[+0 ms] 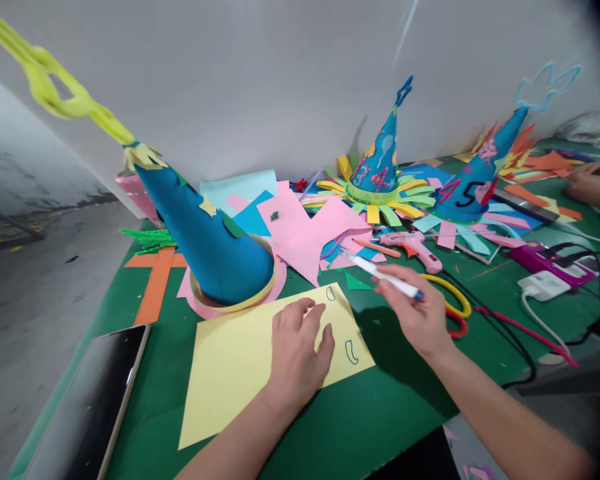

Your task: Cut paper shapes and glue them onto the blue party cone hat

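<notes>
A yellow sheet of paper (230, 367) lies on the green table, with two small shapes outlined in blue ink near its right edge. My left hand (300, 347) rests on this sheet, fingers slightly bent and apart, holding nothing. Above the table, just right of the paper, my right hand (415, 307) grips a white pen (385, 275) with a blue end; its tip points up and left, away from the sheet. Behind the paper a tall blue cone hat (210, 240) leans left, with a yellow pipe-cleaner loop (55, 87) at its top.
A phone (90, 400) lies at the left edge. Pink paper pieces (305, 227), a pink glue gun (415, 247), scissors with a yellow handle (450, 293) and a purple power strip (555, 263) are around. Two decorated cone hats (383, 160) stand behind. Another person's hand (595, 183) shows far right.
</notes>
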